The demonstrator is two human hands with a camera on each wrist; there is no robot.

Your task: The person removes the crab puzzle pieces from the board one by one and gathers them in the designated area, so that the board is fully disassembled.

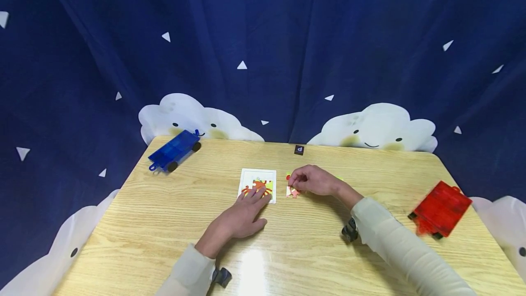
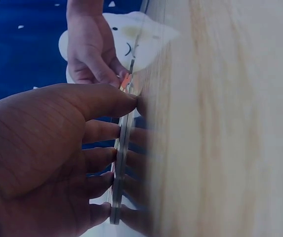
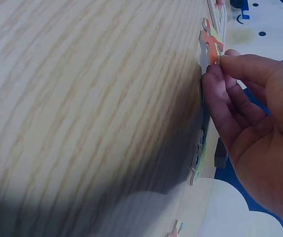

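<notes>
Behind everything I see a navy curtain [image 1: 263, 35] with white triangles and smiling clouds, and before it a wood-grain table [image 1: 164, 223]. At the table's right edge I make out a red toy wagon [image 1: 444, 207], and at its far left corner a blue toy wagon [image 1: 174, 149]. I have the two hands apart: the left hand [image 1: 242, 217] lies spread, its fingertips on a crab jigsaw, the right hand [image 1: 315, 181] clamped between thumb and fingers on an orange jigsaw piece [image 3: 213, 53]. That piece is just right of the white puzzle tray [image 1: 248, 177], where the crab jigsaw [image 1: 260, 183] sits partly covered; I can't tell whether it is lifted. Beyond, near the far edge, I pick out a small black tile [image 1: 299, 150].
</notes>
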